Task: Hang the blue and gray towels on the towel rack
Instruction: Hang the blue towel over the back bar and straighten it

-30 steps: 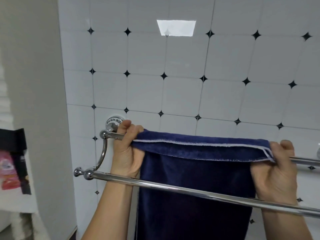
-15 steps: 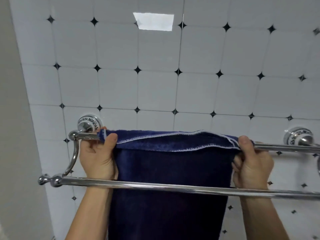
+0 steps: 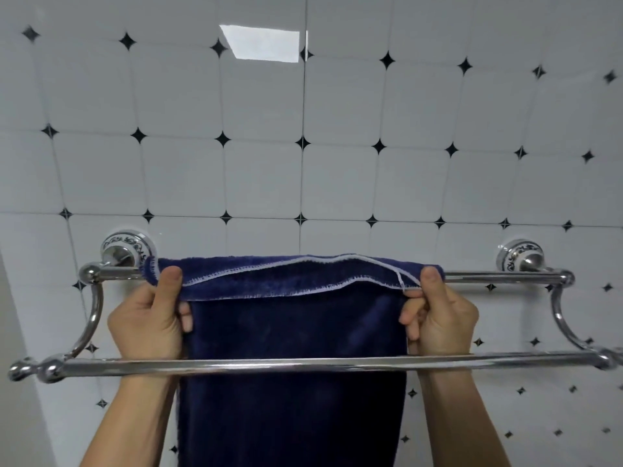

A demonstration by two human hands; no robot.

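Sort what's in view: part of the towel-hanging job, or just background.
Job: blue towel draped over the back bar of the towel rack; left hand and right hand pinching its top corners.
Background: tiled wall; light reflection.

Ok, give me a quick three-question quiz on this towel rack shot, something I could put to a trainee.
1. True or false: the blue towel is draped over the rear bar.
2. How many hands pinch its top hem? A none, B one, C two.
3. Fill the gap: both wrists pass behind the ___ bar.

Key
1. True.
2. C: the left hand and the right hand, one at each end.
3. Front: the front bar crosses both wrists.
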